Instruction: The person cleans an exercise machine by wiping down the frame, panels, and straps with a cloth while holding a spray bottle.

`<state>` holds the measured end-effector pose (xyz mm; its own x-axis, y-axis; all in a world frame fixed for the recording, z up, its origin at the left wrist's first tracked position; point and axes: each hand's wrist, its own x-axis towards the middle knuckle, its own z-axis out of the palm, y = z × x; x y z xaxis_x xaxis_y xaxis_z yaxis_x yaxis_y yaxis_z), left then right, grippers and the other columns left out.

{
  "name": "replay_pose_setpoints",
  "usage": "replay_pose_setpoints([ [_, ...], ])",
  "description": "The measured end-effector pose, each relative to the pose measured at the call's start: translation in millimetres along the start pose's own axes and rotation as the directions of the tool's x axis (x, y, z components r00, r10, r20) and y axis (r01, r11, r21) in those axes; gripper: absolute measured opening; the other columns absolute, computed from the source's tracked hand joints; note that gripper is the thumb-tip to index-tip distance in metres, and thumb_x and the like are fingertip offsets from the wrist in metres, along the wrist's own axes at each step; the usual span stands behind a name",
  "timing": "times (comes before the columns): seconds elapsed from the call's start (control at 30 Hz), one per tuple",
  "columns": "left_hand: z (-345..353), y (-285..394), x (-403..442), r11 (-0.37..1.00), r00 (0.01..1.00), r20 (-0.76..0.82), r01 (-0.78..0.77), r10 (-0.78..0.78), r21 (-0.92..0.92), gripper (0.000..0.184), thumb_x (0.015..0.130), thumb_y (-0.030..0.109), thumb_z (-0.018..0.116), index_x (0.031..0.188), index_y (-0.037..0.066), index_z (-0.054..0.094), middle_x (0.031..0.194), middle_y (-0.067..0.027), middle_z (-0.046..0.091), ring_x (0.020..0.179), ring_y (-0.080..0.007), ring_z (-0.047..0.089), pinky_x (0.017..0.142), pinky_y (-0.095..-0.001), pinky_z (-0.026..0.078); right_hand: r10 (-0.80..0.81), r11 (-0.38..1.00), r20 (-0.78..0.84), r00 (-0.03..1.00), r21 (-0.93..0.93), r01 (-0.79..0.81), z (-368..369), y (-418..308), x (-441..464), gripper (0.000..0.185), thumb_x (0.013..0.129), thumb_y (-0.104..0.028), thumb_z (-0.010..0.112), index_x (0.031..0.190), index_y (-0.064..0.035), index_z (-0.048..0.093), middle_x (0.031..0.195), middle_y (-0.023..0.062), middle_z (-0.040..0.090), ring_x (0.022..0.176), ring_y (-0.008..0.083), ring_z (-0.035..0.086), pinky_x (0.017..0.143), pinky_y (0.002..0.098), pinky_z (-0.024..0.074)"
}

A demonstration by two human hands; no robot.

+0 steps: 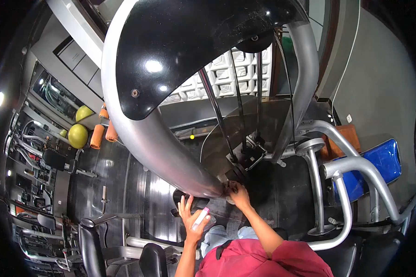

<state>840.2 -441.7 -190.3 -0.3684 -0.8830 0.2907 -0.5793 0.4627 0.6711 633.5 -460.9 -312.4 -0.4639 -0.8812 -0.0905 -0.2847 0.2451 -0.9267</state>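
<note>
My left hand (189, 220) has a small white bottle with a pink cap (200, 219) tucked in it by the thumb. Its other fingers reach up beside a black part at the foot of the machine's curved silver frame tube (171, 154). Against the lower end of that tube, my right hand (238, 195) is closed, its fingers curled. Something pale shows under those fingers, too small to name. Just beyond the right hand stand the weight stack (249, 154) and its dark guide rods (217, 113).
A large black cover (185, 46) arches overhead. Silver tube handles (351, 164) and a blue mat (381, 161) are at the right. Yellow balls (77, 136), orange rollers (97, 136) and more gym machines stand left. A black padded seat (152, 261) is near my left arm.
</note>
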Motion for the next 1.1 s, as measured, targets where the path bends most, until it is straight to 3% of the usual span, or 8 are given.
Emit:
replay_pose_setpoints([
  [0.2,0,0,1,1.0,1.0,0.007,0.011,-0.011,-0.001,0.033,0.082,0.041,0.069,0.082,0.008,0.073,0.155,-0.0189,0.035,0.149,-0.0427,0.014,0.118,-0.0569,0.003,-0.094,0.964,-0.05,0.994,0.245,0.103,-14,-54,0,0.033,0.08,-0.017,0.071,0.11,-0.0034,0.067,0.107,0.0181,0.07,0.099,0.0362,0.067,0.087,0.0405,0.0518],
  [0.3,0,-2,-1,1.0,1.0,0.012,0.019,-0.019,-0.009,0.033,0.081,0.041,0.069,0.082,0.008,0.073,0.155,-0.019,0.035,0.149,-0.0426,0.013,0.118,-0.0565,0.003,-0.295,0.89,-0.214,0.931,0.293,0.349,-16,-72,-10,0.035,0.077,-0.015,0.071,0.109,-0.0014,0.066,0.102,0.0183,0.069,0.095,0.0367,0.066,0.085,0.0414,0.0509],
  [0.47,-3,-2,1,1.0,1.0,0.028,-0.006,0.006,-0.01,0.033,0.081,0.04,0.07,0.083,0.007,0.073,0.155,-0.0191,0.034,0.149,-0.0414,0.014,0.118,-0.0559,0.003,-0.213,0.936,-0.214,0.953,0.234,0.262,14,-19,-27,0.043,0.08,-0.021,0.07,0.116,0.0009,0.061,0.108,0.0235,0.066,0.102,0.0408,0.064,0.088,0.045,0.0488],
  [0.57,-5,-2,2,0.999,0.999,0.046,-0.023,0.024,-0.029,0.033,0.081,0.04,0.069,0.083,0.007,0.073,0.156,-0.0196,0.034,0.149,-0.0403,0.014,0.118,-0.0555,0.002,0.057,0.991,-0.088,0.994,0.126,-0.045,21,0,-28,0.05,0.084,-0.029,0.066,0.122,0.0017,0.056,0.119,0.027,0.063,0.107,0.0464,0.06,0.09,0.0493,0.0468],
  [0.7,-8,0,5,0.998,0.998,0.058,-0.031,0.034,-0.052,0.033,0.081,0.039,0.069,0.083,0.007,0.073,0.156,-0.0201,0.033,0.149,-0.0404,0.016,0.119,-0.0553,0.003,-0.038,0.983,-0.188,0.981,0.167,0.07,11,-40,-21,0.045,0.083,-0.024,0.067,0.119,0.001,0.056,0.111,0.0255,0.065,0.103,0.0443,0.062,0.088,0.0477,0.048],
  [0.77,-9,0,4,0.997,0.997,0.062,-0.029,0.033,-0.065,0.033,0.081,0.039,0.069,0.083,0.007,0.072,0.156,-0.0202,0.033,0.149,-0.0405,0.017,0.119,-0.0553,0.003,-0.209,0.924,-0.244,0.947,0.269,0.273,-4,-79,-29,0.04,0.079,-0.016,0.069,0.114,-0.0003,0.056,0.104,0.0229,0.064,0.098,0.0414,0.063,0.087,0.0454,0.049],
  [0.9,-11,-6,4,0.994,0.995,0.096,-0.029,0.04,-0.106,0.034,0.083,0.041,0.066,0.082,0.007,0.071,0.157,-0.0202,0.033,0.149,-0.039,0.018,0.119,-0.0543,0.003,-0.329,0.904,-0.292,0.898,0.179,0.389,1,-74,-43,0.042,0.074,-0.011,0.071,0.111,-0.0024,0.055,0.107,0.0199,0.06,0.097,0.0403,0.063,0.084,0.0452,0.0501],
  [1.1,-18,-14,7,0.973,0.987,0.152,-0.019,0.055,-0.229,0.033,0.083,0.039,0.064,0.081,0.006,0.07,0.158,-0.0205,0.03,0.15,-0.0368,0.019,0.12,-0.0513,0.002,-0.3,0.949,-0.239,0.924,0.027,0.315,20,-25,-52,0.04,0.072,-0.008,0.072,0.107,-0.0023,0.055,0.102,0.019,0.059,0.092,0.0392,0.062,0.081,0.0437,0.0514],
])
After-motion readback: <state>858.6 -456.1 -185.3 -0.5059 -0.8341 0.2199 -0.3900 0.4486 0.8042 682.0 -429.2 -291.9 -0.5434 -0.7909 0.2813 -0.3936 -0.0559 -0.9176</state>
